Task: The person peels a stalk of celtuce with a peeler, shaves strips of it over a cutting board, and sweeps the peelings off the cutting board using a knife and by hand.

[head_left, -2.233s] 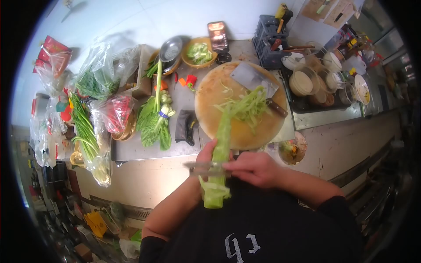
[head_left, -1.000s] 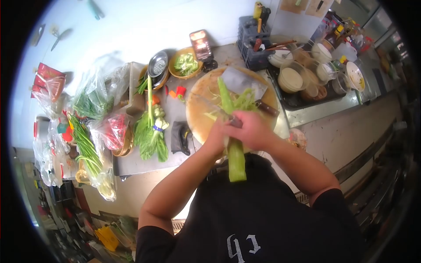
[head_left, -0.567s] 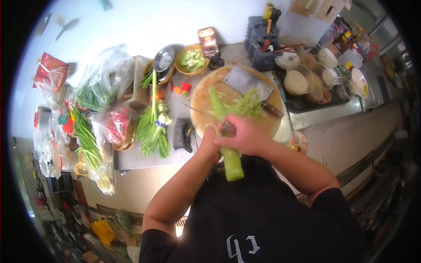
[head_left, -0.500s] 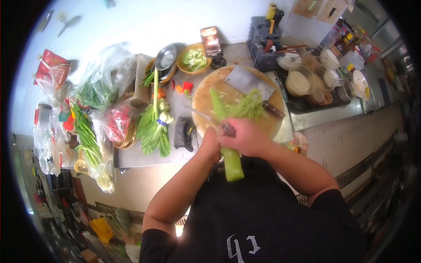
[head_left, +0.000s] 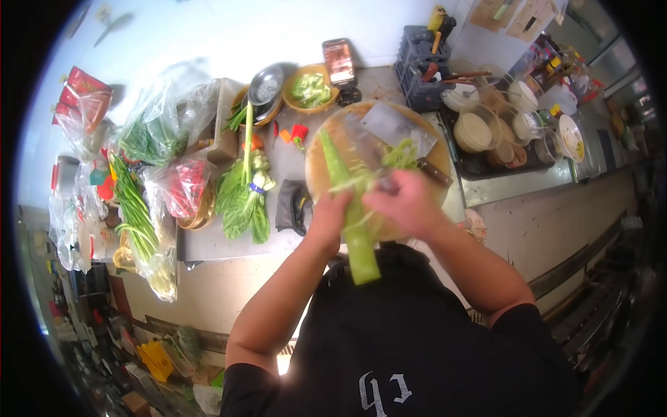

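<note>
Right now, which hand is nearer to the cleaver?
The right hand: it is just short of the cleaver, near its handle. The left hand is farther off, to the left, holding the green stalk.

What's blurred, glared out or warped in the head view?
Head view: motion blur smears the right hand and the blade it holds; the wall glares near-white; wide-angle distortion bends the scene toward the rim, with black corners; the cleaver lying on the board is easier to make out.

A counter (head_left: 292,161) lane separates leafy greens (head_left: 236,210) from cutting board (head_left: 320,165). Dark pouch (head_left: 287,206) obstructs its near end; cleaver (head_left: 397,130) obstructs the board's far side.
</note>
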A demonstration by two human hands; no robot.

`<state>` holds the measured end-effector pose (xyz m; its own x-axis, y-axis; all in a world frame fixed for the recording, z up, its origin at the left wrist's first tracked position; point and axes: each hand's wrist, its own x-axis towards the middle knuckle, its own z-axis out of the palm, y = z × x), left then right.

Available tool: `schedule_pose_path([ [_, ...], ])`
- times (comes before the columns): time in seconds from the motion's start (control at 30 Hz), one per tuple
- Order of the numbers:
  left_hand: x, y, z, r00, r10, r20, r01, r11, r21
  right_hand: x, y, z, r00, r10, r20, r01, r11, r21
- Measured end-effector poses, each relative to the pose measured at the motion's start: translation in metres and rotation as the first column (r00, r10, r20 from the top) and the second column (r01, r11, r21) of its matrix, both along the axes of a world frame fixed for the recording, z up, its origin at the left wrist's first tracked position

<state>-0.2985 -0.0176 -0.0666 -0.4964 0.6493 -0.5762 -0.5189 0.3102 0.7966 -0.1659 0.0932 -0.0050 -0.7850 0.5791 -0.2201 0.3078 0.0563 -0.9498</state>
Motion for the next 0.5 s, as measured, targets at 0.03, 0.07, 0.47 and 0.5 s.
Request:
schedule_pose_path([
  [0.03, -0.007, -0.004, -0.002, 0.989, -0.003, 0.151, 0.002, 1.0, 0.007, 0.004, 0.009, 0.006, 0.995, -0.094, -0.043, 0.09, 0.993, -0.069],
  [0.07, -0.014, -0.009, -0.003, 0.988, -0.003, 0.152, 0.002, 1.0, 0.007, 0.009, 0.018, 0.009, 0.979, -0.189, -0.08, 0.177, 0.974, -0.142],
  [0.47, -0.007, -0.043, 0.022, 0.864, -0.051, 0.501, 0.025, 0.998, 0.059, 0.043, 0.005, -0.053, 0.999, -0.036, -0.027, 0.043, 0.952, 0.304],
  [0.5, -0.005, -0.044, 0.022, 0.837, -0.062, 0.544, 0.021, 0.996, 0.081, 0.042, -0.003, -0.053, 0.999, -0.036, -0.027, 0.043, 0.952, 0.304],
])
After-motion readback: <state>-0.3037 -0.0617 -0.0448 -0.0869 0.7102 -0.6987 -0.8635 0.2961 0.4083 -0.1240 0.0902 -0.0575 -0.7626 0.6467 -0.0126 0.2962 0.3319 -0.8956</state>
